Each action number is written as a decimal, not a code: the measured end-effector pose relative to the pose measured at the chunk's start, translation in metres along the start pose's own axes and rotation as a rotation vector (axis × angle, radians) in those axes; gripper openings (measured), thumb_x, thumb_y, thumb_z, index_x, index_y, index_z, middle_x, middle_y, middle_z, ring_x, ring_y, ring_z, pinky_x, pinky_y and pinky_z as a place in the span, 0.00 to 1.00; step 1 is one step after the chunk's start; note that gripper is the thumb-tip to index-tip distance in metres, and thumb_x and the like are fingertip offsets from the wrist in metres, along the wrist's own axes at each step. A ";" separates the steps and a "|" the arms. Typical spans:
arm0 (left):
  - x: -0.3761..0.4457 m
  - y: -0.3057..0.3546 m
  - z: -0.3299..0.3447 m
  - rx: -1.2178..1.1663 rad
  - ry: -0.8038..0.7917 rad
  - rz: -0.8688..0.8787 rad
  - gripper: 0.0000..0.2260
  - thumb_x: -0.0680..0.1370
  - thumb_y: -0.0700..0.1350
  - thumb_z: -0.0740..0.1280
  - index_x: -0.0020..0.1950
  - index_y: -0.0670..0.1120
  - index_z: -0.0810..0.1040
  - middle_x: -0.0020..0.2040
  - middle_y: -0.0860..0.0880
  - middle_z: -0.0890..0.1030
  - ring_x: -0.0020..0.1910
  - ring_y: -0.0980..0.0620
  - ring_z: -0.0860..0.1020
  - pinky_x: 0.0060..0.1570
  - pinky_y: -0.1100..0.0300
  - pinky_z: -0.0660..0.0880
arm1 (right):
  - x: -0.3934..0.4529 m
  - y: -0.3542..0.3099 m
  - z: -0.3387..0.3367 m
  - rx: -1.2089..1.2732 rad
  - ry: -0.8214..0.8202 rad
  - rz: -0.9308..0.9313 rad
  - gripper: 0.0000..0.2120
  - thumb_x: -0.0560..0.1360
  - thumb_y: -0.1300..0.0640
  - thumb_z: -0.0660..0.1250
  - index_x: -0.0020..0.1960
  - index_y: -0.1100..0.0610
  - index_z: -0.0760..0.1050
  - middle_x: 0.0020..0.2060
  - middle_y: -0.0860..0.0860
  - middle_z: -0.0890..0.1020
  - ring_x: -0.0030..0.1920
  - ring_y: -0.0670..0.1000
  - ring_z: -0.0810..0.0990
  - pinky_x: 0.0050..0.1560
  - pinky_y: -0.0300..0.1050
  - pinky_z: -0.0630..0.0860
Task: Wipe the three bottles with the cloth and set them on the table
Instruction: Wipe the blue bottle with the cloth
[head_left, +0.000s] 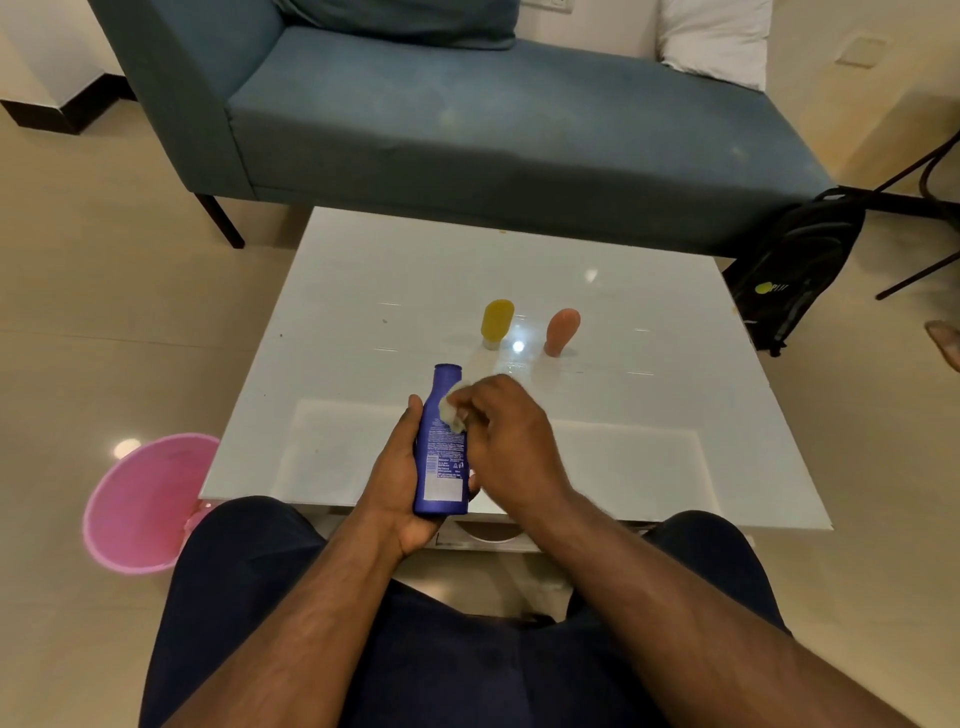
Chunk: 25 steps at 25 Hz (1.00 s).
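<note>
Left hand (402, 467) grips the blue bottle (442, 447) from below; right hand (506, 441) pinches the cloth (453, 410) against it.

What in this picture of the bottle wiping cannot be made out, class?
- Head view: most of the cloth is hidden inside the right hand.
- The blue bottle label text is too small to read.
- The left hand covers the bottle's far side.
- The pink bin is partly hidden by the knee.

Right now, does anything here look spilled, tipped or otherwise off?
Nothing stands out. The yellow bottle and orange bottle stand upright, caps down, on the table; the left hand holds the blue bottle while the right hand rubs it with the cloth.
</note>
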<state>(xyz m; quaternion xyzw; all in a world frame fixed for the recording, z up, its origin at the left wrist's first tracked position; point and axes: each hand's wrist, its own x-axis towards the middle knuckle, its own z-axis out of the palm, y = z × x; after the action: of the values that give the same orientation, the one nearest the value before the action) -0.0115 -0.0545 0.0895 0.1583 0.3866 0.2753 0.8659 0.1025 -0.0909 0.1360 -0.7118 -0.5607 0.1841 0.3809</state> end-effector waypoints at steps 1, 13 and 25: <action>0.001 0.001 -0.001 -0.005 0.008 -0.002 0.23 0.80 0.63 0.62 0.59 0.44 0.81 0.42 0.43 0.85 0.36 0.48 0.84 0.34 0.55 0.82 | -0.013 -0.001 0.004 -0.063 -0.034 -0.063 0.06 0.74 0.56 0.66 0.50 0.54 0.78 0.47 0.51 0.79 0.47 0.50 0.78 0.51 0.46 0.78; 0.002 0.001 -0.005 -0.088 0.004 -0.045 0.31 0.78 0.68 0.59 0.66 0.44 0.78 0.45 0.42 0.85 0.42 0.45 0.85 0.41 0.51 0.82 | -0.024 -0.005 0.020 -0.342 -0.164 -0.227 0.14 0.72 0.60 0.70 0.57 0.55 0.78 0.52 0.52 0.78 0.50 0.53 0.75 0.52 0.46 0.76; 0.006 0.001 -0.006 -0.109 0.026 -0.038 0.31 0.78 0.68 0.61 0.61 0.41 0.78 0.41 0.42 0.82 0.40 0.46 0.83 0.41 0.53 0.82 | -0.038 -0.007 0.019 -0.279 -0.205 -0.219 0.12 0.73 0.60 0.69 0.56 0.57 0.79 0.48 0.54 0.78 0.48 0.53 0.75 0.50 0.45 0.76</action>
<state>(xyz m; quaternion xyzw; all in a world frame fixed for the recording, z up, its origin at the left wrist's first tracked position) -0.0134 -0.0498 0.0823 0.0999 0.3850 0.2813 0.8733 0.0730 -0.1199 0.1232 -0.6702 -0.6904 0.1335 0.2373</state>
